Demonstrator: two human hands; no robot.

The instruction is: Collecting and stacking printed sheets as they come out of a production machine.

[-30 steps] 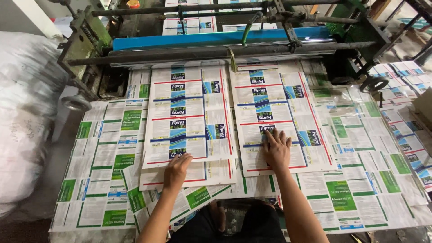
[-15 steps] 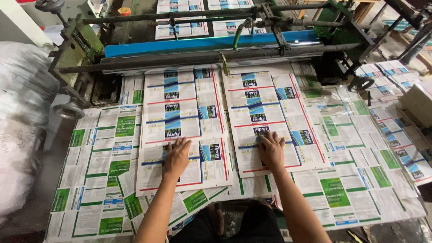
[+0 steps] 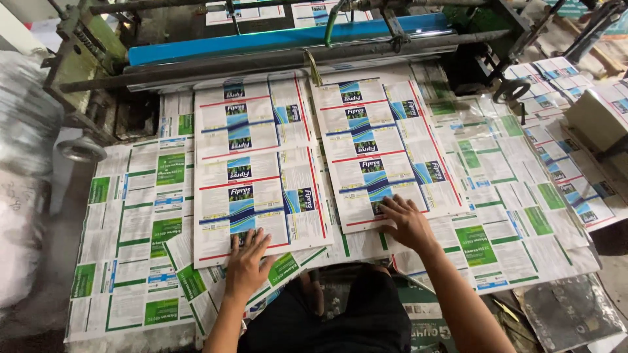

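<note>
Green-and-white printed sheets point(image 3: 140, 216) covered the table point(image 3: 131, 336) below a machine with a blue roller point(image 3: 288, 39). Two blue-and-red printed sheets lay on top, side by side. Left hand point(image 3: 247, 265) pressed flat, fingers spread, on the left sheet's point(image 3: 258, 163) near edge; right hand point(image 3: 405, 222) lay flat, open, on the right sheet's point(image 3: 386, 144) near corner. Neither hand gripped anything.

Since the earlier pictures, the left hand point(image 3: 247, 265) and the right hand point(image 3: 405, 222), each flat with fingers spread, have drawn the left printed sheet point(image 3: 258, 163) and the right printed sheet point(image 3: 383, 144) beneath them out of the machine's blue roller bar point(image 3: 288, 39) toward the person's body.
</note>
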